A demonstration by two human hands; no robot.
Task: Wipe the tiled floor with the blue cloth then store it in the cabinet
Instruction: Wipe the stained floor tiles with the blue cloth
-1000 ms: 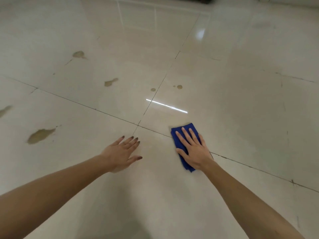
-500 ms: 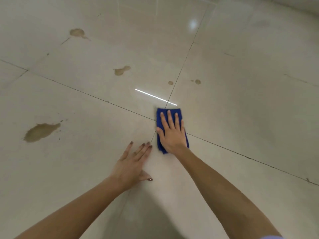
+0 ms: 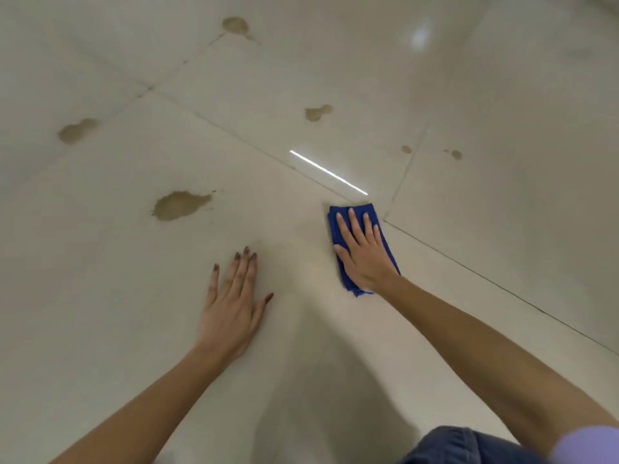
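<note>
Our right hand (image 3: pixel 363 254) presses flat on the folded blue cloth (image 3: pixel 360 244) at a tile joint; our left hand (image 3: pixel 234 303) rests open, empty. Brown stains (image 3: pixel 179 205) remain across the glossy beige tiled floor (image 3: pixel 502 162), so wiping seems unfinished; no cabinet shows.

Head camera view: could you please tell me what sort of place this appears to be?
Probably an indoor room, though no walls or furniture show. The glossy tiled floor has large pale tiles with thin grout lines, mirrors a strip light, and carries brown stains that the right hand is wiping with a blue cloth.
</note>
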